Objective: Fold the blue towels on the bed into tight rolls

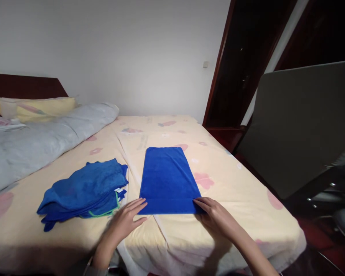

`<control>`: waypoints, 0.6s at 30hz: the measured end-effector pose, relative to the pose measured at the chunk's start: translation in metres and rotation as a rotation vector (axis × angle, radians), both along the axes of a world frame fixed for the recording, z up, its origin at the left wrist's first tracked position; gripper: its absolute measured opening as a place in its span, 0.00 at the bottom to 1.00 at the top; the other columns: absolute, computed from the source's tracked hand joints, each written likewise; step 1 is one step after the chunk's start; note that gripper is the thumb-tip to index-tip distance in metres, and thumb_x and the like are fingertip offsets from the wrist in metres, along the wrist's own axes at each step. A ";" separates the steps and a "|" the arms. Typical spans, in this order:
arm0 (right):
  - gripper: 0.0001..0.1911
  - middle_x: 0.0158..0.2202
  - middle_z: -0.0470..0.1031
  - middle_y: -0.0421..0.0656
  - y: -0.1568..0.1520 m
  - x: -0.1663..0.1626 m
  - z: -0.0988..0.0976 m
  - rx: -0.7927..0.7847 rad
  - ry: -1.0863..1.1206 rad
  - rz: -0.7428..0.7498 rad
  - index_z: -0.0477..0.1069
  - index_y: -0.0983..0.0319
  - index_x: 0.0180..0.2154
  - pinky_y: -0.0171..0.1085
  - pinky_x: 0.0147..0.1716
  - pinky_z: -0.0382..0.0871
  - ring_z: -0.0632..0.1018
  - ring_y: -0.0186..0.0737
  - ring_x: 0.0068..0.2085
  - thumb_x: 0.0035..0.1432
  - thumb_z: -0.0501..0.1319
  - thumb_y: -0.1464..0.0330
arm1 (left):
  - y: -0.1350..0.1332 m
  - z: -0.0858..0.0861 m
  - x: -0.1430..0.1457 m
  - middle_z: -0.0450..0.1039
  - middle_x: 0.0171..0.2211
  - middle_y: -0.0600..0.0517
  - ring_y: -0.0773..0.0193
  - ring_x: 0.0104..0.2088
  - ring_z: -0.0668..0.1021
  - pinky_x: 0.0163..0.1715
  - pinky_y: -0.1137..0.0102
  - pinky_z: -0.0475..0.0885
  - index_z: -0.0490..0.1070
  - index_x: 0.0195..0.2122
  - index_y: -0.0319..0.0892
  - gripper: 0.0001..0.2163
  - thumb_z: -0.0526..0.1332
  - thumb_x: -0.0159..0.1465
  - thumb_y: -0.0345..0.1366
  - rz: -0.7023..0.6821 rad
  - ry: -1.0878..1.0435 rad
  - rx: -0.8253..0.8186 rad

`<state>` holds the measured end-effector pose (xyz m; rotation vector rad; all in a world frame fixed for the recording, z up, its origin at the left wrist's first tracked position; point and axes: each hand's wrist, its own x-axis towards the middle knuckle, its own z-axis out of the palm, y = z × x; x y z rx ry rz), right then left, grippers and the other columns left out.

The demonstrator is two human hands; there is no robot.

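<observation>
A blue towel (168, 174) lies flat on the bed as a neat rectangle, with a crease or folded strip running along its near end. My left hand (128, 217) rests at the near left corner, fingers stretched onto the cloth and thumb held apart. At the opposite near corner, my right hand (214, 214) has its fingers together on the towel's edge; its thumb is mostly hidden. To the left is a loose pile of blue cloths (87, 188), one with green edging and a white tag showing.
The bed's patterned yellow sheet (232, 191) lies beneath everything. A rolled grey quilt (57, 130) and a yellow pillow (46, 108) are at the left. A large dark grey panel (301, 122) stands beyond the bed's right edge, near a dark door (244, 50).
</observation>
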<state>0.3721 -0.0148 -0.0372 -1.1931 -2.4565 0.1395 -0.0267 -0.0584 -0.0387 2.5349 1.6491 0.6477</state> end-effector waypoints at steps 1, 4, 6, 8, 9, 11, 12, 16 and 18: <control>0.29 0.55 0.77 0.49 0.001 0.000 0.000 -0.015 0.005 -0.007 0.74 0.61 0.57 0.49 0.54 0.75 0.79 0.52 0.53 0.53 0.56 0.79 | 0.001 -0.002 0.000 0.73 0.61 0.54 0.58 0.60 0.76 0.62 0.63 0.71 0.74 0.59 0.52 0.22 0.64 0.63 0.33 0.013 -0.016 -0.031; 0.28 0.55 0.77 0.49 0.002 0.002 0.004 -0.070 0.057 -0.037 0.74 0.60 0.56 0.48 0.55 0.74 0.79 0.51 0.53 0.55 0.55 0.78 | 0.003 -0.001 -0.001 0.73 0.61 0.55 0.61 0.60 0.75 0.63 0.66 0.69 0.74 0.59 0.52 0.26 0.59 0.60 0.27 0.046 -0.107 -0.108; 0.24 0.55 0.77 0.49 0.003 0.003 0.009 -0.137 0.118 -0.060 0.75 0.60 0.56 0.48 0.54 0.74 0.79 0.51 0.54 0.59 0.55 0.74 | 0.005 0.001 -0.003 0.74 0.60 0.54 0.61 0.60 0.76 0.63 0.66 0.69 0.74 0.58 0.51 0.25 0.57 0.61 0.27 0.067 -0.200 -0.165; 0.22 0.54 0.77 0.49 0.005 0.003 0.012 -0.218 0.201 -0.089 0.75 0.59 0.56 0.47 0.54 0.74 0.79 0.51 0.53 0.62 0.55 0.71 | 0.009 0.005 -0.003 0.77 0.57 0.52 0.59 0.57 0.78 0.60 0.65 0.71 0.75 0.55 0.49 0.20 0.56 0.63 0.31 0.099 -0.310 -0.224; 0.21 0.54 0.78 0.49 0.007 0.002 0.013 -0.254 0.253 -0.108 0.74 0.59 0.56 0.47 0.54 0.74 0.79 0.51 0.53 0.63 0.55 0.69 | 0.011 0.006 -0.003 0.79 0.55 0.50 0.58 0.55 0.79 0.58 0.65 0.72 0.76 0.54 0.47 0.18 0.56 0.64 0.33 0.116 -0.375 -0.245; 0.21 0.54 0.78 0.48 0.013 0.000 0.013 -0.303 0.386 -0.152 0.73 0.59 0.56 0.46 0.54 0.73 0.79 0.50 0.53 0.64 0.55 0.66 | 0.019 0.008 -0.002 0.80 0.52 0.48 0.56 0.52 0.80 0.55 0.65 0.74 0.77 0.51 0.45 0.16 0.58 0.64 0.38 0.151 -0.505 -0.263; 0.21 0.54 0.78 0.49 0.017 -0.001 0.012 -0.325 0.459 -0.181 0.73 0.60 0.57 0.45 0.54 0.74 0.79 0.49 0.53 0.65 0.55 0.65 | 0.023 0.008 -0.001 0.80 0.53 0.47 0.55 0.52 0.80 0.54 0.65 0.74 0.76 0.51 0.45 0.16 0.59 0.64 0.41 0.166 -0.555 -0.258; 0.25 0.52 0.79 0.53 0.036 -0.004 0.008 -0.442 0.636 -0.364 0.71 0.66 0.59 0.42 0.50 0.76 0.81 0.49 0.50 0.64 0.58 0.63 | 0.044 0.006 -0.002 0.81 0.49 0.44 0.52 0.47 0.82 0.46 0.64 0.76 0.74 0.53 0.41 0.26 0.62 0.59 0.52 0.330 -0.665 -0.273; 0.24 0.50 0.80 0.53 0.044 -0.004 0.008 -0.486 0.620 -0.453 0.72 0.68 0.57 0.41 0.51 0.75 0.81 0.49 0.51 0.62 0.60 0.64 | 0.053 0.004 -0.003 0.83 0.38 0.44 0.51 0.40 0.83 0.39 0.65 0.77 0.76 0.49 0.37 0.29 0.64 0.55 0.56 0.416 -0.699 -0.311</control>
